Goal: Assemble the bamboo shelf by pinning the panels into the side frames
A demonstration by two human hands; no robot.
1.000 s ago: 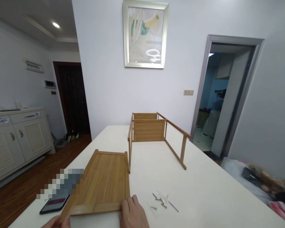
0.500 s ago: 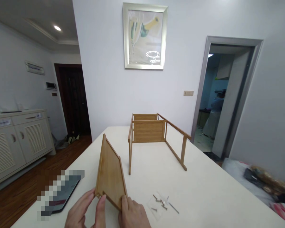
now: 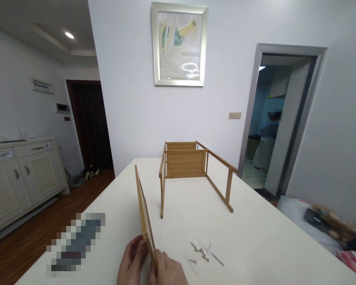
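A wooden shelf panel (image 3: 143,215) stands nearly edge-on to me, tilted, at the near side of the table. My left hand (image 3: 133,259) grips its lower near corner from the left, fingers closed. On the right, my right hand (image 3: 167,267) holds the near end, with fingers bent against the panel's face. Farther back, a wooden shelf frame (image 3: 186,164) lies on its side, with two panels fitted between its side rails. Right of my hands, several screws (image 3: 202,253) rest on a small clear plastic bag, beside a metal hex key (image 3: 216,258).
The white table (image 3: 243,237) narrows toward the wall. A dark, pixelated flat object (image 3: 80,243) lies at its left edge. Bags and cloth (image 3: 329,225) are piled beyond the right edge. A person (image 3: 268,138) stands past the doorway. A white cabinet (image 3: 23,178) is at left.
The panel has turned from showing its broad face to nearly edge-on. My left hand has moved right along with it, closer to my right hand. The frame and screws have stayed put.
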